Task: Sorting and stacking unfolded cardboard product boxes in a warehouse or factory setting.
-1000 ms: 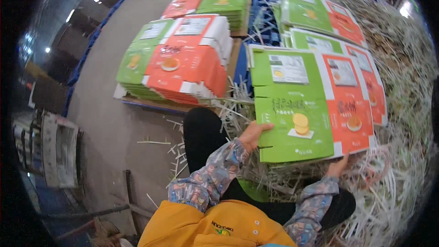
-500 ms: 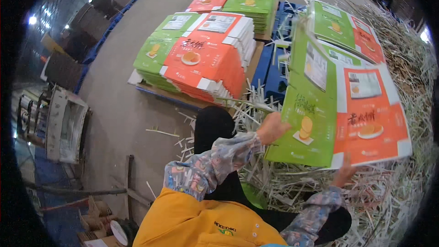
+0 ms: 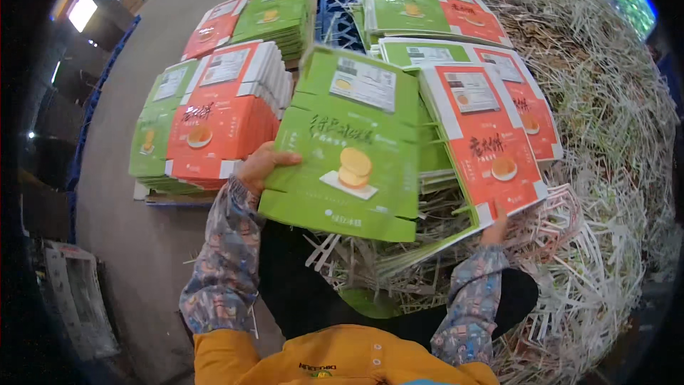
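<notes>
My left hand [image 3: 265,167] grips the left edge of a green printed carton blank [image 3: 299,199], thumb on top. This green blank is raised and tilted over the gap between the stacks, with pictures of round yellow cakes on it. At the near corner of a red printed carton blank [image 3: 470,164], my right hand [image 3: 495,229] is closed, fingers mostly hidden beneath. Layered pale edges show under the red blank. A gap separates the two blanks at their tops. Behind them, more green and red blanks [image 3: 406,11] lie stacked.
Stacked red blanks [image 3: 239,100] and green blanks [image 3: 160,117] stand on a pallet at left. A blue plastic pallet [image 3: 338,21] shows between the piles. Shredded paper strips [image 3: 591,100] heap up on the right. A grey metal-framed object [image 3: 78,299] sits at lower left.
The green blank has come apart from the red one and moved left with my left hand. My right hand stays at the red blank's near edge. The view has shifted to the right.
</notes>
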### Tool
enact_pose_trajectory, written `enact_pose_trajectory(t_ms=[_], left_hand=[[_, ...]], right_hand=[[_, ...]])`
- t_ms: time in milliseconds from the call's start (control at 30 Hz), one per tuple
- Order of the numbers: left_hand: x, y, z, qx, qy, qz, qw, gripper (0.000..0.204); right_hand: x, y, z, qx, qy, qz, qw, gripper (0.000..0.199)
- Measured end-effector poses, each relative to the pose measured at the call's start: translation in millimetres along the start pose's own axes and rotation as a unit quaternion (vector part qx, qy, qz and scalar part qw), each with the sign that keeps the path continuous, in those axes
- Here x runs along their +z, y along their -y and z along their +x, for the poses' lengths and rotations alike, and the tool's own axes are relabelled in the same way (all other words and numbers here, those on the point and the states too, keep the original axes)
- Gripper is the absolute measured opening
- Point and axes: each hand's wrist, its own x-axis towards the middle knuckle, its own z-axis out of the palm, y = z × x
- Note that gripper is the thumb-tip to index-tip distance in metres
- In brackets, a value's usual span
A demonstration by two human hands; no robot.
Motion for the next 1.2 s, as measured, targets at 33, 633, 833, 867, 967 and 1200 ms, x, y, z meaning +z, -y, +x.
enact_pose_trajectory(t_ms=[33,633,833,867,967,1200], left_hand=[[-1.1,4.4,0.8,0.010,-0.018,0.041,0.999,0.034],[17.0,-2.1,-3.8,0.017,-0.054,0.058,0.997,0.032],[44.0,-48.9,-58.4,-0.012,-0.139,0.127,0.982,0.034],[43.4,-53.9,-68.7,-0.017,-0.135,0.129,0.982,0.034],[25.0,-56.2,-110.5,-0.058,-0.155,0.185,0.969,0.038],[18.5,-41.6,-206.0,-0.012,-0.109,0.232,0.966,0.047]], right_hand=[[-1.9,-1.0,-3.2,0.009,0.006,0.017,1.000,0.029],[191.8,-57.2,55.4,-0.414,0.152,-0.748,0.496,0.056],[186.0,-82.8,79.7,-0.386,0.119,-0.777,0.482,0.047],[182.2,-82.3,80.2,-0.381,0.116,-0.780,0.483,0.047],[189.0,-80.4,80.3,-0.373,0.112,-0.784,0.484,0.047],[207.0,-59.7,71.9,-0.276,0.161,-0.801,0.506,0.046]])
